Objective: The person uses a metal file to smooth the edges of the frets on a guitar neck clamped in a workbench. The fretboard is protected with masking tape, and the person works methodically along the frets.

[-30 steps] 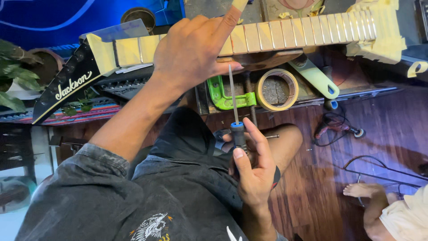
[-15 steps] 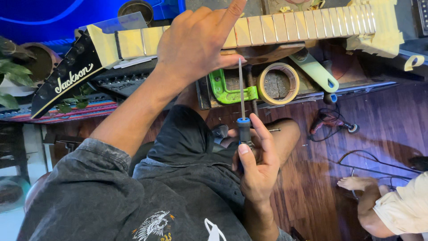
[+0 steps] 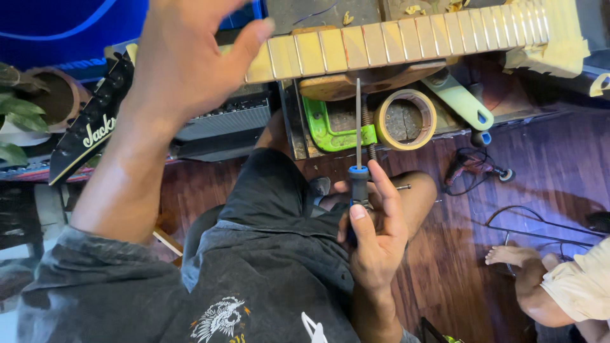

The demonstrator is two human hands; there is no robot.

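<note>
My left hand (image 3: 184,57) is lifted near the camera with its fingers apart, holding nothing, over the guitar neck (image 3: 406,41). The pale fretboard carries yellowish masking tape between the frets, and the black headstock (image 3: 89,127) points down to the left. My right hand (image 3: 375,235) rests over my lap and grips a screwdriver (image 3: 359,181) by its black and blue handle. Its thin metal shaft points up toward the neck, with the tip just below it.
Under the neck lie a green clamp (image 3: 327,130), a roll of masking tape (image 3: 381,121) and a pale green handled tool (image 3: 460,101). A grey amplifier (image 3: 222,117) sits left of them. Cables (image 3: 473,168) lie on the wooden floor; another person's foot (image 3: 508,257) is at lower right.
My left hand has come off the guitar neck and spread open nearer the camera. The view has shifted left and closer. My right hand still holds the screwdriver upright.
</note>
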